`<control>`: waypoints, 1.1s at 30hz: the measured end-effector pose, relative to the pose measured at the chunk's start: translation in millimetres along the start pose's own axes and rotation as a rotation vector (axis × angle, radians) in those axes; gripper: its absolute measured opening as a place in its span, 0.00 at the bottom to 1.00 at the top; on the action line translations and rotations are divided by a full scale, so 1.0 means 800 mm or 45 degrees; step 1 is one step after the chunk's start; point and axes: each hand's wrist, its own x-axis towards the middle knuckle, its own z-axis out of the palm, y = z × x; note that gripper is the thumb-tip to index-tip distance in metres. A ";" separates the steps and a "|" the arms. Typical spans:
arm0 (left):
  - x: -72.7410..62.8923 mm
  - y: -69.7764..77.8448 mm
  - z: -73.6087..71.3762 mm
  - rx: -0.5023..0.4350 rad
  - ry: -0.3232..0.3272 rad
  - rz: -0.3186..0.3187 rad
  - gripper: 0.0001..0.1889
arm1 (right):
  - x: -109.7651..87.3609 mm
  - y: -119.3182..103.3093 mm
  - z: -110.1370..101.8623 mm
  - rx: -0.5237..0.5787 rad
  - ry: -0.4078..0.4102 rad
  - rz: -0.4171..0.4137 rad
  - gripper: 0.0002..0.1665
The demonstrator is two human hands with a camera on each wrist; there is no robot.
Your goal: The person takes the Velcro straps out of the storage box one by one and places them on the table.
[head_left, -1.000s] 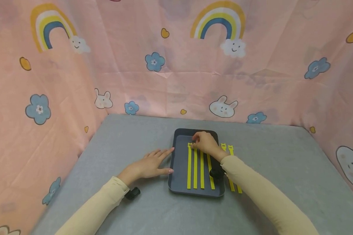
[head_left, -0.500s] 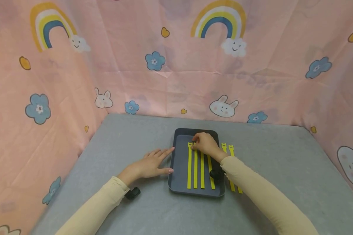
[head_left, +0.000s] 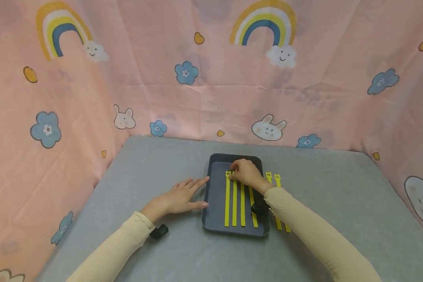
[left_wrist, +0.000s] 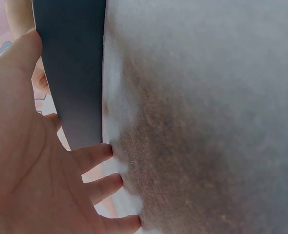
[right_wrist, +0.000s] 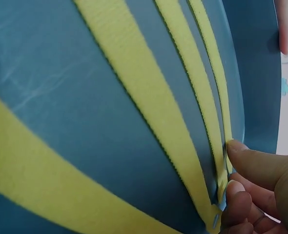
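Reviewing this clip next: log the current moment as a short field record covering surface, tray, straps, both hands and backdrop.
Surface: gray table
Container: dark tray
Straps inside: four yellow straps, lying lengthwise
Straps outside: two more straps, right of the tray, partly hidden
Left hand: fingers spread, at the tray's left edge
Right hand: over the tray at the straps' far ends; grip unclear
Backdrop: pink printed cloth

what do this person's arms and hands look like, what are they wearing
Both arms wear long, plain cream sleeves, the left sleeve and right sleeve ending near the wrists. The left hand and right hand wear no gloves. A small black device sits at each wrist.
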 end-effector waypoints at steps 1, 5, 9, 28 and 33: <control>0.000 0.000 0.000 0.000 -0.001 0.000 0.46 | 0.000 0.000 0.000 -0.001 0.001 -0.002 0.19; 0.000 0.000 -0.001 -0.001 -0.004 0.001 0.46 | 0.000 -0.002 -0.001 0.001 0.001 -0.010 0.17; 0.000 0.000 -0.001 -0.001 -0.005 0.003 0.46 | 0.001 -0.002 0.000 -0.006 0.002 -0.029 0.16; 0.000 0.002 -0.003 -0.006 -0.008 0.000 0.45 | 0.002 -0.007 0.007 -0.009 0.074 -0.082 0.12; 0.000 0.002 -0.003 -0.004 -0.018 -0.007 0.45 | 0.000 -0.008 0.010 0.006 0.073 -0.090 0.12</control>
